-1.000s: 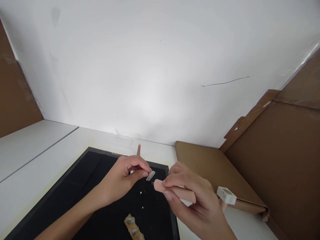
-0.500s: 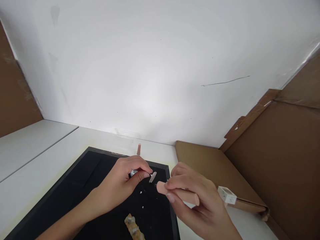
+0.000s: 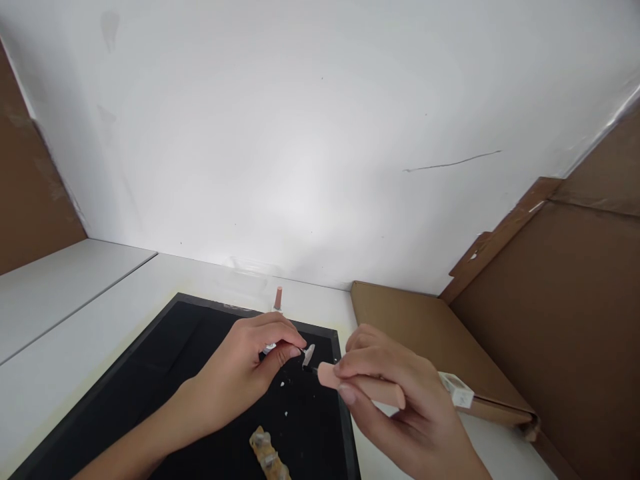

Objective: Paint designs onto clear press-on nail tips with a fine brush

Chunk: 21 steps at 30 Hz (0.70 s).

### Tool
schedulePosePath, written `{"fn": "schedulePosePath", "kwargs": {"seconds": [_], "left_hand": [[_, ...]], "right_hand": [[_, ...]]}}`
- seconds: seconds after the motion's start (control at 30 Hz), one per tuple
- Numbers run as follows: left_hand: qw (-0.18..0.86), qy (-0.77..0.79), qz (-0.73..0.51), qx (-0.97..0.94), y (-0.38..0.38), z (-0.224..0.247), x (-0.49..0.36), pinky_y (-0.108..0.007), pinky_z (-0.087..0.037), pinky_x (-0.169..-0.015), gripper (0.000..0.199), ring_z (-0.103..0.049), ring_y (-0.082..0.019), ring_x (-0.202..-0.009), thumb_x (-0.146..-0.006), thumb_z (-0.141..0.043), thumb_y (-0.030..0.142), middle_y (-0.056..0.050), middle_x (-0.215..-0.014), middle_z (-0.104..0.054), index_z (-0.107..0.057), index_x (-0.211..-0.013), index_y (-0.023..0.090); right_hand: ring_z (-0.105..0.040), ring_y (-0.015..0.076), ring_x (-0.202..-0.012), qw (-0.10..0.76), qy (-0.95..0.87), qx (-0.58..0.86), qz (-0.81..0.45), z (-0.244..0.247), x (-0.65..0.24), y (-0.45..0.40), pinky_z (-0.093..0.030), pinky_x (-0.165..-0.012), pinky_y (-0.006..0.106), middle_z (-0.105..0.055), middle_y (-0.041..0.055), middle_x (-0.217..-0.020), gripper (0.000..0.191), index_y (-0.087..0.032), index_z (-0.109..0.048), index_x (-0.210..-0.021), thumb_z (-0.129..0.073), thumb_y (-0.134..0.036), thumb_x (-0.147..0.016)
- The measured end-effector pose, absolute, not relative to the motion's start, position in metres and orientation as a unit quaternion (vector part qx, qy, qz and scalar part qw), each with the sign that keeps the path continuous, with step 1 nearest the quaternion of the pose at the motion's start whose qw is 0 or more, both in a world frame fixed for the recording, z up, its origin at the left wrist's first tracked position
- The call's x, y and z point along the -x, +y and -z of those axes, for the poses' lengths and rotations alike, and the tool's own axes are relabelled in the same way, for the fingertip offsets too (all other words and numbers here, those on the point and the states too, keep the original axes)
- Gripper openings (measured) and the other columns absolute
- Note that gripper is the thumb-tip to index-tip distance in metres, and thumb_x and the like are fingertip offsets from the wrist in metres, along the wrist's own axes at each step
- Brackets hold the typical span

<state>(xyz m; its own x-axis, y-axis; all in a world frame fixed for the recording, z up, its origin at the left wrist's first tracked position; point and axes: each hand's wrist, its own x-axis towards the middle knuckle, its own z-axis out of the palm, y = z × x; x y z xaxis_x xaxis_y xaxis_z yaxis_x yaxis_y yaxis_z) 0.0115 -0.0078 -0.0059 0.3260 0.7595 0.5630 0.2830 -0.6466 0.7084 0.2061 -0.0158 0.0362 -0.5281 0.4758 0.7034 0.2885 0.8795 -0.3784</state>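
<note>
My left hand (image 3: 250, 357) is closed in a pinch over the black mat (image 3: 165, 373). Just past its fingertips sticks out a small pale false nail (image 3: 309, 354), held by a thin dark stem. My right hand (image 3: 410, 400) grips a nail polish brush by its long pink cap (image 3: 367, 388). The dark brush tip (image 3: 309, 369) points left and is at the lower end of the nail; whether it touches is too small to tell. Behind my left fingers a shiny clear thing (image 3: 270, 347) is mostly hidden.
A pink-capped bottle (image 3: 279, 298) stands behind the mat, partly hidden. A tan strip (image 3: 267, 453) bearing several clear pieces lies at the front, near white crumbs (image 3: 283, 384). To the right are a flat cardboard box (image 3: 410, 327) and a small white box (image 3: 457, 391). A white wall rises behind.
My right hand and the brush have shifted slightly right and down. The nail in my left pinch has moved a little right, and the dark brush tip shows more clearly.
</note>
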Motion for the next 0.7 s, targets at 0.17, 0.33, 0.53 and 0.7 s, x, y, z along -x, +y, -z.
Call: {"fn": "schedulePosePath", "kwargs": {"seconds": [0.17, 0.33, 0.53, 0.7], "left_hand": [[0.249, 0.336, -0.468, -0.779, -0.0116, 0.0068, -0.0129, -0.023, -0.047, -0.064, 0.020, -0.061, -0.014, -0.072, -0.086, -0.051, 0.004, -0.005, -0.082, -0.067, -0.067, -0.085, 0.015], [0.252, 0.340, -0.471, -0.774, -0.0109, 0.0062, -0.0111, -0.022, -0.046, -0.063, 0.019, -0.061, -0.013, -0.071, -0.086, -0.051, 0.004, -0.005, -0.082, -0.067, -0.067, -0.085, 0.014], [0.259, 0.342, -0.467, -0.773, -0.0103, 0.0047, -0.0104, -0.022, -0.046, -0.064, 0.019, -0.061, -0.014, -0.072, -0.086, -0.051, 0.004, -0.005, -0.082, -0.067, -0.067, -0.085, 0.014], [0.262, 0.354, -0.457, -0.772, -0.0115, 0.0051, -0.0101, -0.023, -0.045, -0.063, 0.019, -0.061, -0.013, -0.071, -0.087, -0.051, 0.005, -0.005, -0.082, -0.067, -0.067, -0.086, 0.014]], "right_hand": [[-0.050, 0.0122, -0.058, 0.444, -0.852, 0.264, -0.090, -0.0312, -0.2092, -0.0148, -0.040, -0.049, 0.024, -0.055, -0.0014, -0.065, 0.017, -0.022, -0.056, -0.091, -0.052, -0.007, -0.084], [-0.050, 0.0118, -0.057, 0.473, -0.838, 0.252, -0.104, -0.0303, -0.2107, -0.0146, -0.040, -0.049, 0.024, -0.055, -0.0018, -0.065, 0.019, -0.022, -0.057, -0.092, -0.053, -0.007, -0.084], [-0.050, 0.0119, -0.056, 0.433, -0.862, 0.236, -0.115, -0.0346, -0.2079, -0.0158, -0.041, -0.049, 0.023, -0.056, -0.0024, -0.061, 0.016, -0.022, -0.057, -0.087, -0.054, -0.008, -0.083], [-0.050, 0.0115, -0.055, 0.479, -0.831, 0.268, -0.087, -0.0310, -0.2101, -0.0130, -0.039, -0.048, 0.024, -0.053, -0.0026, -0.062, 0.017, -0.022, -0.058, -0.091, -0.054, -0.007, -0.084]]}}
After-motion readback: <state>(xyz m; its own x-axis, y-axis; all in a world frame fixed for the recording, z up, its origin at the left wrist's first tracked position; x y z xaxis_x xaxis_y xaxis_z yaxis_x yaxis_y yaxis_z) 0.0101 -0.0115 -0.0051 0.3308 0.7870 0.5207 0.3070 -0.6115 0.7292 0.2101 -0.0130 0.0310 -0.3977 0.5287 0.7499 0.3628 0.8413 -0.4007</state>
